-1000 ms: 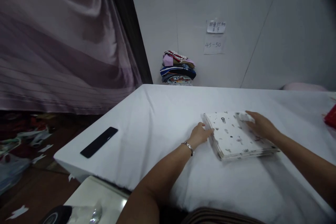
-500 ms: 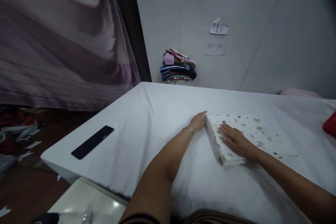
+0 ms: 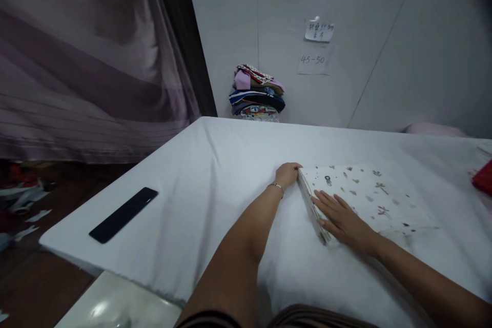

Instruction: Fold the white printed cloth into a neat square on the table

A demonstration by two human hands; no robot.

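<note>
A folded white cloth [image 3: 369, 189] printed with small leaves and flowers lies in several layers on the white-covered table [image 3: 238, 154]. My left hand [image 3: 287, 175], a thin bracelet on its wrist, is at the cloth's far left corner. Its fingers are curled in and closed on that corner, their tips partly hidden. Spread flat, my right hand [image 3: 340, 218] rests palm down on top of the cloth near its left edge, fingers stretched out and slightly apart.
A black phone-like slab [image 3: 123, 215] lies at the table's left. Folded fabrics [image 3: 258, 91] are piled beyond the far edge by the wall. Something red [image 3: 483, 178] sits at far right. A pinkish curtain [image 3: 84, 61] hangs at left, with a pale glossy surface [image 3: 119, 300] below.
My left hand's fingers have curled in at the cloth's corner. My right hand has slid toward the near left edge of the cloth. The view has shifted slightly.
</note>
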